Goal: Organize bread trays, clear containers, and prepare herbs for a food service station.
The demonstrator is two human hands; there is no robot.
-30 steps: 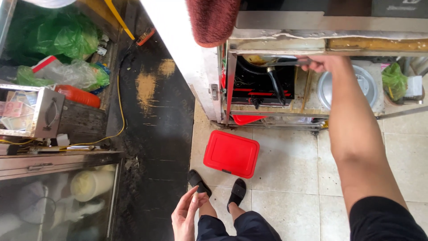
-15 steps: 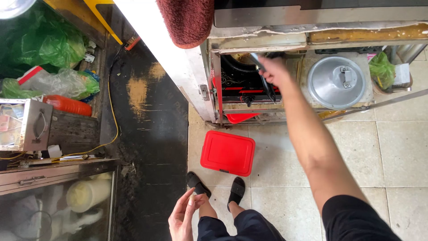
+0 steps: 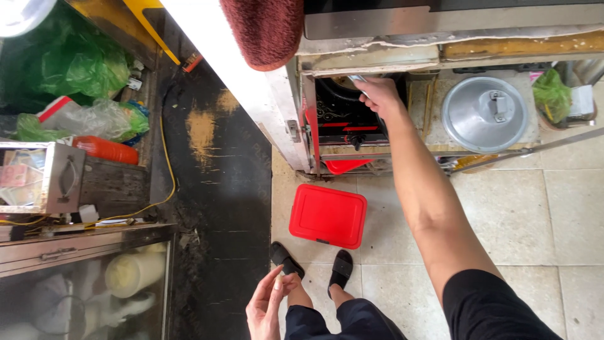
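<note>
My right hand reaches forward into the low shelf under the counter and grips a thin metal piece at the rim of a dark pan over the black stove. My left hand hangs by my leg, fingers loosely apart, holding nothing. A red square lid or box lies on the tiled floor just ahead of my black sandals.
A round metal pot lid sits right of the stove, with a green bag beside it. A dark red cloth hangs off the counter. On the left are green plastic bags, a metal drawer and a yellow cable.
My right hand has swung left along the shelf, from near the metal pot lid to the pan over the stove. The view shifted slightly; my left hand stays by my leg.
</note>
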